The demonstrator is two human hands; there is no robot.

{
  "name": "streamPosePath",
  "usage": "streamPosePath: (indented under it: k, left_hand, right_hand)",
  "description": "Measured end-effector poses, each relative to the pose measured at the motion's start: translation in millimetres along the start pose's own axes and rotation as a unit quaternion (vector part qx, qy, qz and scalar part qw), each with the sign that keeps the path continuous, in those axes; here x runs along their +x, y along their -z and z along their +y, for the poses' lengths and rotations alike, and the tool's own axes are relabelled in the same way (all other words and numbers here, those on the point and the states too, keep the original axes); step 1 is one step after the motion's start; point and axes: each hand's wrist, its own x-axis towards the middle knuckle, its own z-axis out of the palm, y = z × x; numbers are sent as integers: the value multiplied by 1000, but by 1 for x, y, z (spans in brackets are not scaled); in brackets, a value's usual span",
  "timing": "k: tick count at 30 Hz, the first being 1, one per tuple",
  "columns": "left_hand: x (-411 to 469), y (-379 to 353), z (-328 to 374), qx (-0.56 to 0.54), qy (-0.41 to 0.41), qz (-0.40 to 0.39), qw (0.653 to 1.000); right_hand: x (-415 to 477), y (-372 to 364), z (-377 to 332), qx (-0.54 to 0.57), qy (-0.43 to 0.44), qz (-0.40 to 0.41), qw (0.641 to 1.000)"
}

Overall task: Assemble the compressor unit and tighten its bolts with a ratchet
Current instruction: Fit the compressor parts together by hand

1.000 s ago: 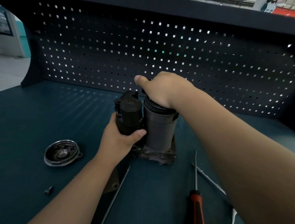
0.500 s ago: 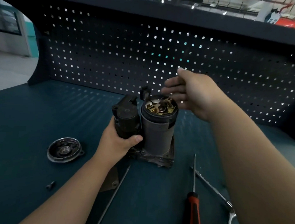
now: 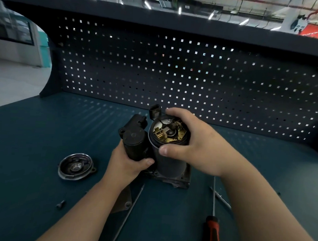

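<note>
The compressor unit (image 3: 168,165) stands upright on the teal bench in the middle of the head view. Its grey motor cylinder is open at the top, showing brass brush parts (image 3: 169,133). My left hand (image 3: 129,164) grips the smaller black cylinder (image 3: 134,140) on the unit's left side. Around the open top rim of the grey cylinder curls my right hand (image 3: 191,147), thumb at the front and fingers at the back. The round metal end cap (image 3: 75,166) lies apart on the bench to the left, inner side up.
A red-handled screwdriver (image 3: 213,213) lies at the lower right beside a thin metal tool (image 3: 220,197). A long rod (image 3: 130,210) and a flat bracket (image 3: 122,200) lie under my left forearm. A small bolt (image 3: 60,204) sits lower left. The pegboard wall (image 3: 174,75) stands behind.
My right hand lifted off the cylinder's top, hovered above and to the right, then came back down and now grips the top rim. My left hand has kept its hold.
</note>
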Motion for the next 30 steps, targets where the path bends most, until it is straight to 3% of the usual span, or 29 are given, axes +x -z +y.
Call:
streamPosePath:
  k: [4,7,10,12,13,15,17,19,21,23,30]
  left_hand:
    - [3,-1,-2,6,15,8,1000]
    - [5,-2,-4,4,27,15,1000]
    - [7,-2,-6,12,35,14,999]
    - [8,-3,-7,13,37,10,999]
    - [9,-3,-7,13,37,9,999]
    - [10,-4,-7,14,32,7,999]
    - [11,-4,-5,13,28,6,999]
    - [11,-4,-4,16,27,1,1000]
    - [11,-3,-3,22,22,0,1000]
    - [11,-2,-2,28,21,-2,999]
    - [9,-2,0,32,23,-4,999]
  right_hand:
    - [3,-5,3,-7,12,63,998]
    - [8,-5,1,79,24,143,986]
    - [21,9,-1,240,4,279,930]
    - [27,20,-2,398,-38,285,871]
    - [29,22,-1,432,-53,260,862]
    - [27,21,0,363,-54,214,905]
    - [20,15,2,208,-7,194,959]
    - [13,12,0,70,48,153,985]
    - [9,10,-1,-29,54,100,993]
    - [7,9,-1,-56,32,66,996]
    - [4,8,-3,-107,31,69,991]
